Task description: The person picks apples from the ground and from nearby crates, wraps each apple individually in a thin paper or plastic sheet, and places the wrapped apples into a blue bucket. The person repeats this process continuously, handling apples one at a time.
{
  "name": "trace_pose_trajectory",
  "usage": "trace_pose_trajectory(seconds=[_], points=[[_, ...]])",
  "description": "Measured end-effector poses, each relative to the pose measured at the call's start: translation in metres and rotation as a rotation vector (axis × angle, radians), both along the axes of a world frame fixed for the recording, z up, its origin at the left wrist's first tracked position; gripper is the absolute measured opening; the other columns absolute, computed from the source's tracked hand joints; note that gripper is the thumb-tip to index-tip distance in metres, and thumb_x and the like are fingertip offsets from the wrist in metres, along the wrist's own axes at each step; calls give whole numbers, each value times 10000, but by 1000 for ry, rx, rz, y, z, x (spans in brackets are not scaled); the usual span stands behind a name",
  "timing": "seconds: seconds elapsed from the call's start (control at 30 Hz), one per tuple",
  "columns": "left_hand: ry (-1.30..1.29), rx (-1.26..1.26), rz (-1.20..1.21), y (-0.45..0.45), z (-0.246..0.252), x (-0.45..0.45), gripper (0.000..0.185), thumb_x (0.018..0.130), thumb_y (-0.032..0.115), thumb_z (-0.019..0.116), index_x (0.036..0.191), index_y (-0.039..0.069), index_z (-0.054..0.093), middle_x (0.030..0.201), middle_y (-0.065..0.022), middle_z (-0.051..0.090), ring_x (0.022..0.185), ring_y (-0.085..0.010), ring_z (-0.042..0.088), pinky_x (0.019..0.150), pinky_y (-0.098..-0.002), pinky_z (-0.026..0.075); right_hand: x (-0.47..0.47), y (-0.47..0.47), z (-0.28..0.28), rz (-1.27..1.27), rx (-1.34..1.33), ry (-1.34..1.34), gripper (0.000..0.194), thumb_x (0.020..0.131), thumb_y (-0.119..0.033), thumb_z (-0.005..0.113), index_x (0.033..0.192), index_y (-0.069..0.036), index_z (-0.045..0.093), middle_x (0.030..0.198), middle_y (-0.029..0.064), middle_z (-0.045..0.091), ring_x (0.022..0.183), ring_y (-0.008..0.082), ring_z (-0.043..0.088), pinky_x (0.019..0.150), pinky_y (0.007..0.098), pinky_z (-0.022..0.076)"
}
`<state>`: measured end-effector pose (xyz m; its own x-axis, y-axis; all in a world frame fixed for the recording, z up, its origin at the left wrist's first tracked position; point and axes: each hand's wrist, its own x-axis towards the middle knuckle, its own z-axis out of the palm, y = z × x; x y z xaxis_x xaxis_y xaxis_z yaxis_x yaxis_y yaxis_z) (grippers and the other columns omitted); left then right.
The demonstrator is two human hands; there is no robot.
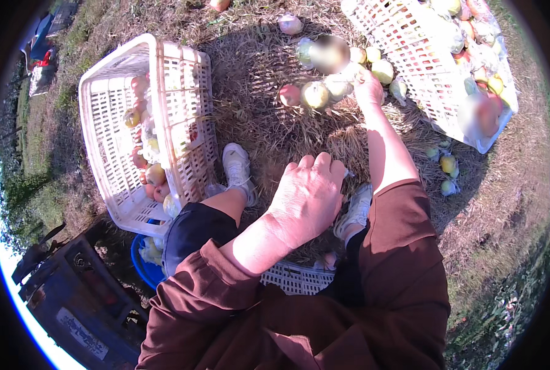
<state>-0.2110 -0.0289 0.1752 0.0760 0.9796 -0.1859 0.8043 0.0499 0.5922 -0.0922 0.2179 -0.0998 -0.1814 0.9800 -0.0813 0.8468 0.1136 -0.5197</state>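
Observation:
My right hand (368, 89) reaches to the dry grass, its fingertips at a pale apple (351, 72) in a loose cluster; whether it grips that apple is unclear. Just left of it lie a pale yellow apple (315, 95), a whitish apple (338, 87) and a red apple (289, 95). Beyond the fingers is a greenish-yellow apple (382, 71). Nearer my body, over the ground between my shoes, hovers my left hand (308, 196). Its back faces up and the fingers curl down, so its palm and anything in it are hidden.
A white plastic crate (182, 125) with apples stands left, a blue tub (141, 268) behind it. At upper right is another white crate (409, 51) heaped with apples, some in clear film. Wrapped fruit (448, 163) lies below it. Dark machinery (81, 296) stands at lower left.

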Motion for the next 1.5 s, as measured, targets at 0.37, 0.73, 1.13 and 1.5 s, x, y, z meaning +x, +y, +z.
trace_pose_trajectory(seconds=[0.37,0.73,1.13,1.5], points=[[14,-66,-54,10,-2,8,352,674,128,706,949,31,509,925,-131,519,844,-296,564,720,-390,480,-7,12,8,-4,-85,27,196,780,-292,662,943,-187,691,914,125,666,909,311,631,788,413,483],[23,183,104,22,4,-18,381,748,156,667,1058,0,510,1036,-191,539,943,-351,586,798,-421,502,18,15,99,-90,-105,671,139,791,-78,707,890,19,691,762,48,676,698,94,592,644,254,477],[-1688,-191,390,31,45,-25,516,907,295,610,1325,88,388,1241,-113,533,1069,-278,598,848,-491,541,-4,-143,350,160,-220,762,84,853,-57,633,912,3,633,753,19,618,642,69,553,586,188,421],[-1831,-465,235,13,36,7,548,903,369,569,1324,49,423,1245,-139,557,1078,-275,609,878,-430,535,44,-201,377,-71,-289,1014,115,919,-67,558,988,19,594,729,10,576,640,68,511,590,198,400]])
